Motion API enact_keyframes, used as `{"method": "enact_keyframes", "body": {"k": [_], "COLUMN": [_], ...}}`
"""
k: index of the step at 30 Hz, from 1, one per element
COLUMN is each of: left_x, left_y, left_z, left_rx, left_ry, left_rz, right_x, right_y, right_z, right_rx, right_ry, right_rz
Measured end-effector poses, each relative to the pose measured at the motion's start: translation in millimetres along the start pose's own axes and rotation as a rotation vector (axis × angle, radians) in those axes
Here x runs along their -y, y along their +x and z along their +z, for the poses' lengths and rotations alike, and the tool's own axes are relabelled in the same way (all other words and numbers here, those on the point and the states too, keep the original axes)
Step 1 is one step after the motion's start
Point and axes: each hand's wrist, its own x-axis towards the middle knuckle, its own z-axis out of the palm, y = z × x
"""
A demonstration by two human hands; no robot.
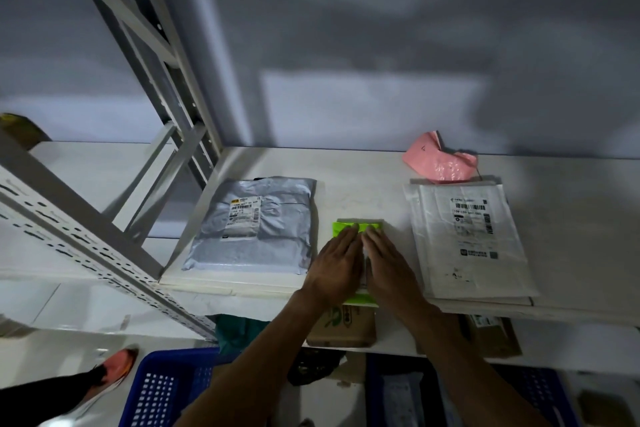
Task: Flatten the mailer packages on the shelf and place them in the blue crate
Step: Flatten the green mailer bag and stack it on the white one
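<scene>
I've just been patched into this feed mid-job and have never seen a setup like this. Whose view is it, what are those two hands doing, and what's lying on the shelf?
There is no machine here. A person wears a camera on the head, so this single picture looks forward and down at their own hands. The left hand and right hand lie side by side, fingers straight, pressing flat on a bright green mailer on the white shelf. Nothing is gripped. On the shelf, a grey mailer lies to the left of the green one and a white mailer to its right. Behind the white one is a crumpled pink mailer. A blue crate sits lower down, at the bottom left.
</scene>
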Motion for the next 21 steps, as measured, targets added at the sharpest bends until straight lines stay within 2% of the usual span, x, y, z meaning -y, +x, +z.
{"method": "enact_keyframes", "body": {"k": [7, 21], "left_x": [-4.8, -0.7], "left_y": [-5.7, -7.0], "left_z": [7.1, 14.8], "left_rx": [-0.028, -0.021], "left_ry": [0.088, 0.123], "left_rz": [-0.027, -0.041], "right_x": [-9.6, -18.3], "right_y": [-4.9, -5.1], "right_z": [23.0, 34.6], "right_rx": [-0.033, -0.087], "right_ry": [-0.163, -0.18], "right_rz": [-0.105, -0.121]}}
